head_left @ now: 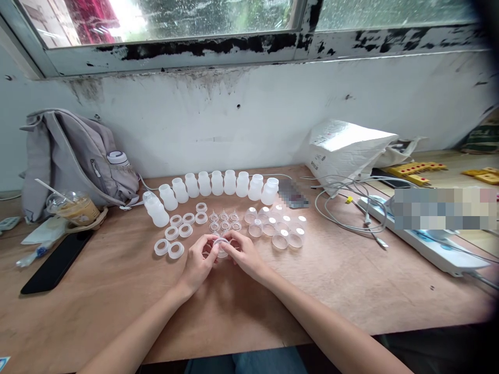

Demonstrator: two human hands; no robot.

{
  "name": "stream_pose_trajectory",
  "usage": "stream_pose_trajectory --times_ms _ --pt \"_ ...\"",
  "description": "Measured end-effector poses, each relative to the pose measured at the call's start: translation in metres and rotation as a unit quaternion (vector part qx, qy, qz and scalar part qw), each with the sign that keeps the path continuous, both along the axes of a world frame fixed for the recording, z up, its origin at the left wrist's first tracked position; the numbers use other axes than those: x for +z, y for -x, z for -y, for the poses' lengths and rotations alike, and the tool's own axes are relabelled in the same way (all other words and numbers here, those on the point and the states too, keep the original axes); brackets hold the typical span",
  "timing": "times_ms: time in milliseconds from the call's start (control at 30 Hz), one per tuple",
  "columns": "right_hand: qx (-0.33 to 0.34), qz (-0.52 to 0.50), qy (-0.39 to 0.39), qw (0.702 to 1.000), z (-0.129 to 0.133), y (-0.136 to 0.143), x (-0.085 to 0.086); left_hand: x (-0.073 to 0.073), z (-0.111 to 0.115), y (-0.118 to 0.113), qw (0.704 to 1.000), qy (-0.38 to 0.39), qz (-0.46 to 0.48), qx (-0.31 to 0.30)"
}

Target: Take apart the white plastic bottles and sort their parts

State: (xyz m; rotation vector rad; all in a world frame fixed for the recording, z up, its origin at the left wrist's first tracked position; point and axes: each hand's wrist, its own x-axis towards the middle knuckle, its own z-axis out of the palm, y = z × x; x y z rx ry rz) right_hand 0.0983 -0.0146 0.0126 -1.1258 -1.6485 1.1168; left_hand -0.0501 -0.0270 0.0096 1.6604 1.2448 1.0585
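My left hand (200,261) and my right hand (246,254) meet over the table, the fingertips of both pinching a translucent bottle collar ring (221,242). Fingers cover much of it, so whether a nipple sits inside I cannot tell. Just beyond my hands are clear baby bottle nipples (224,225) in short rows. Several loose collar rings (176,250) lie to the left. On the right stand clear dome caps (279,239). Behind these, frosted baby bottles (217,183) form a curved row; the leftmost bottle (156,209) has a top on it and leans.
On the left are a black phone (56,264), an iced drink cup (74,208) and a grey backpack (70,150). To the right lie tangled cables (331,208), a white power strip (429,246) and a white padded bag (346,150). The wall (234,124) closes off the back.
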Motion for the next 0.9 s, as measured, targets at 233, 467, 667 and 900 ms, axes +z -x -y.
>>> stream_pose_trajectory --times_ms 233,467,667,900 --pt "-0.014 0.013 -0.016 1.000 0.0002 0.0011 -0.0014 0.0026 0.0001 -0.0006 1.000 0.002 -0.015 0.004" --pt "-0.012 0.019 -0.032 0.999 0.0026 0.0014 0.0031 0.0022 0.0012 -0.0012 0.999 -0.022 -0.047 0.002" --pt "-0.020 0.038 -0.052 0.998 0.0044 0.0038 0.0032 0.0010 0.0014 -0.0001 0.996 -0.031 -0.086 -0.002" --pt "-0.025 0.005 -0.009 1.000 0.0041 0.0054 -0.0004 -0.0017 0.0011 -0.0007 0.999 -0.023 -0.033 0.033"
